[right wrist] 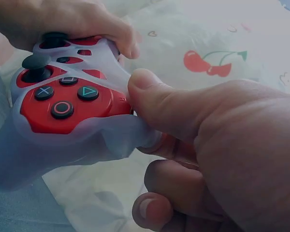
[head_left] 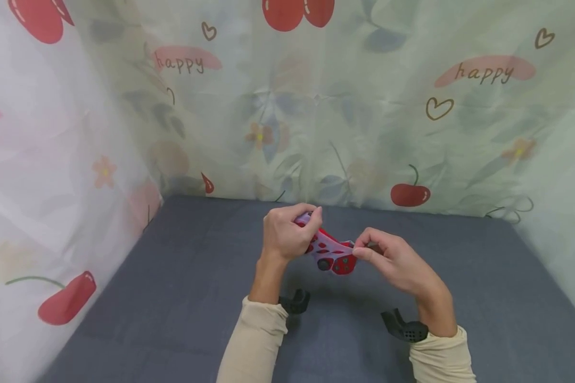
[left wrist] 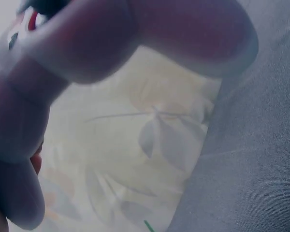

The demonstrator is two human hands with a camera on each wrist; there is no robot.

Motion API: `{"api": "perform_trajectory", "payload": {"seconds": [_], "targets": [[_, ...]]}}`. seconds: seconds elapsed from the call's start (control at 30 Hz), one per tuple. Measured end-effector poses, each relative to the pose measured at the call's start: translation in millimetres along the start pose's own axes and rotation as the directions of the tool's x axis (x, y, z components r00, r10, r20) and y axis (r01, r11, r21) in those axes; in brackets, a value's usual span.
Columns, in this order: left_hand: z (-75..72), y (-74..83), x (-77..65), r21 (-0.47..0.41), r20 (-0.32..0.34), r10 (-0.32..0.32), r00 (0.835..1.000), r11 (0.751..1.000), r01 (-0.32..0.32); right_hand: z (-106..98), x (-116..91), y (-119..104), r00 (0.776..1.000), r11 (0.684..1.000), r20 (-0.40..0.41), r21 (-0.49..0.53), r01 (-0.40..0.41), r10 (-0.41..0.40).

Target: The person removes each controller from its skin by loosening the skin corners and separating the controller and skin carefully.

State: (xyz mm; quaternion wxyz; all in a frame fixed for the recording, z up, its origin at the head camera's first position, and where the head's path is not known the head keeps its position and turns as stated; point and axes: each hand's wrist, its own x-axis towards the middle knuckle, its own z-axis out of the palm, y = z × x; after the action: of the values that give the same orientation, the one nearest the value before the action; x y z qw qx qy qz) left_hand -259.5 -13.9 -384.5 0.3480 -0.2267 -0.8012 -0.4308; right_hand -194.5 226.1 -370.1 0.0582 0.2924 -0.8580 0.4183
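Note:
A red game controller [right wrist: 41, 118] with black thumbsticks and buttons is held up over the table, face toward the right wrist view. Around it sits a pale, translucent silicone cover [right wrist: 67, 154]. My left hand [head_left: 287, 231] grips the controller at its left end. With thumb and fingertips, my right hand [head_left: 395, 258] pinches the edge of the cover beside the shoulder buttons, where the cover is drawn out toward the thumb. Close up in the left wrist view, the cover's rounded grip [left wrist: 183, 34] fills the top.
Below the hands lies a dark grey tablecloth [head_left: 187, 298]. Pale curtains [head_left: 287, 133] printed with cherries and "happy" rise at the back and both sides. A black wrist mount [head_left: 294, 302] is on the left forearm, and another black mount [head_left: 407, 329] is on the right.

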Motion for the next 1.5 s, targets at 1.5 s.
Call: {"api": "perform_trajectory", "payload": {"seconds": [1.5], "targets": [[7.3, 17.0, 3.5, 0.252, -0.358, 0.405, 0.841, 0.909, -0.331, 17.9, 15.3, -8.0, 0.888, 0.999, -0.457, -0.033, 0.042, -0.052]]}}
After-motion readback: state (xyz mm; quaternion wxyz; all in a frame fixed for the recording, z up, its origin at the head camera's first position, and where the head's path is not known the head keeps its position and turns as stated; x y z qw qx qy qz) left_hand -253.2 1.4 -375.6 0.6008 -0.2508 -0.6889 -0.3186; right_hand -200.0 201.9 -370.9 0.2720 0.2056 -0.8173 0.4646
